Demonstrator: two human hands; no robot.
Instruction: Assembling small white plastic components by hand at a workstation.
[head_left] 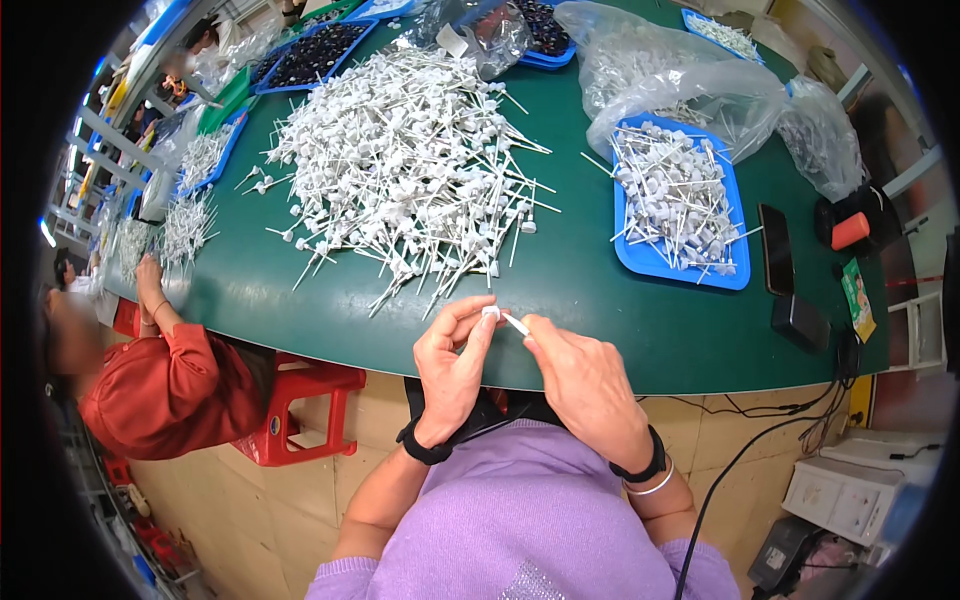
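At the table's near edge, my left hand [450,368] pinches a small white cap [491,312] between thumb and fingers. My right hand [590,385] grips a slim white pointed piece [516,324], its tip close to the cap; whether the two touch, I cannot tell. Beyond my hands spreads a large heap of white caps with thin stems [400,170], its loose front stems lying nearest my left fingers. To the right, a blue tray [685,279] holds more of the same stemmed caps.
A phone [776,248] and a black box [800,322] lie on the green table [560,260] at the right. Clear plastic bags [650,60] and a tray of dark pieces [318,55] stand farther back. A co-worker in red [165,390] sits at left by a red stool [300,410].
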